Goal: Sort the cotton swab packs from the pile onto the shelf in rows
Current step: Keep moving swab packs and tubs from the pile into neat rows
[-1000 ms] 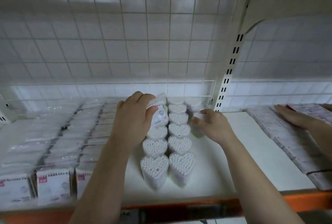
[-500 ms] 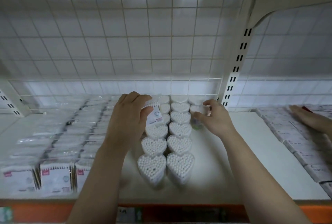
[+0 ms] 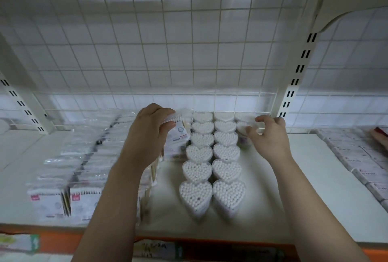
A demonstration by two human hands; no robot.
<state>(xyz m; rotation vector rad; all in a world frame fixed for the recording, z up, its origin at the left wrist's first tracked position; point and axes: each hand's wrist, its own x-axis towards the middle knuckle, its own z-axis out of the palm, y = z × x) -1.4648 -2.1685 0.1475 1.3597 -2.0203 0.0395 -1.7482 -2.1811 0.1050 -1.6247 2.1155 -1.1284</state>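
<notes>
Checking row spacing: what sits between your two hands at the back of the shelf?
Head view: the back ends of two rows of heart-shaped swab boxes lie between the left hand, gripping a flat pack, and the right hand, holding a single box.

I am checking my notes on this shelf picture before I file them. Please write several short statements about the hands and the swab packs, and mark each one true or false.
1. The left hand holds a flat swab pack. True.
2. The heart-shaped boxes stand in one single row. False: two full rows stand side by side, and a third is begun at the back.
3. The right hand lies flat on the shelf, holding nothing. False: it grips a heart-shaped box at the back.
4. Rows of flat packs lie left of the heart-shaped boxes. True.
</notes>
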